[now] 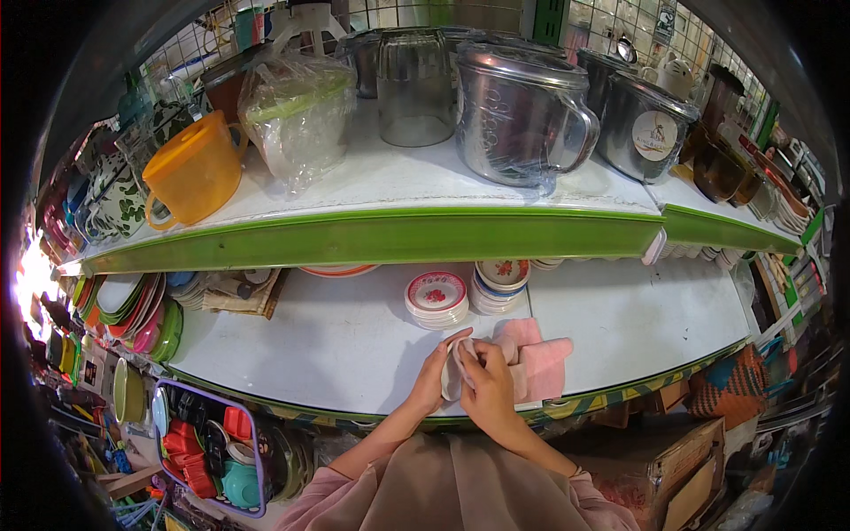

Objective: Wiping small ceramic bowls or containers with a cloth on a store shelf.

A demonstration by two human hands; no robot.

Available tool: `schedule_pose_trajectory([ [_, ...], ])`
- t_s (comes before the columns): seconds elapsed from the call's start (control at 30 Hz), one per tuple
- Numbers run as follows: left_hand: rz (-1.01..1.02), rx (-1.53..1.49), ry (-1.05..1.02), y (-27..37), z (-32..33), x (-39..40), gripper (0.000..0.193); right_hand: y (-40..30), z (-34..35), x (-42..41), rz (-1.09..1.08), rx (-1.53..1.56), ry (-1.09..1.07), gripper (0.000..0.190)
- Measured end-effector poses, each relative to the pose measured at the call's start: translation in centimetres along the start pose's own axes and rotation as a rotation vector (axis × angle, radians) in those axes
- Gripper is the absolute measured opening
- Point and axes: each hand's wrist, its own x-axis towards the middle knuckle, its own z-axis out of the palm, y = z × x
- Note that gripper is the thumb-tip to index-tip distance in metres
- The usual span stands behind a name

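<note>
Before my body, at the front of the lower shelf, my left hand [428, 377] grips a small white dish [451, 379] tilted on its edge. My right hand [493, 383] pinches a pale bunched cloth [465, 364] against the dish. Just right of that hand, a pink cloth [548, 362] lies folded on the shelf; whether it joins the bunched part is hidden. Beyond my fingers stands a stack of small white dishes with a red floral pattern [436, 299]. Another dish stack [499, 289], with a blue rim among its layers, is beside it.
An upper shelf with a green edge strip [378, 237] overhangs the back. It holds an orange lidded mug [196, 172], a glass tumbler [415, 93] and a lidded steel mug [521, 119]. Colourful plates [133, 305] stand left. A purple-rimmed basket [259, 458] and a cardboard box [664, 471] sit below.
</note>
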Motion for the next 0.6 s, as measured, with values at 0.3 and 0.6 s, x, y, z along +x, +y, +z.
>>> schedule_pose_trajectory([
  [0.3, -0.127, -0.238, -0.01, 1.6, 0.4, 0.1, 0.062, 0.5, -0.9, 0.0, -0.163, 0.1, -0.096, 0.051],
  [0.6, -0.128, -0.239, -0.004, 1.4, -0.2, 0.2, 0.06, 0.1, 0.0, 0.0, -0.203, -0.029, -0.127, 0.051],
])
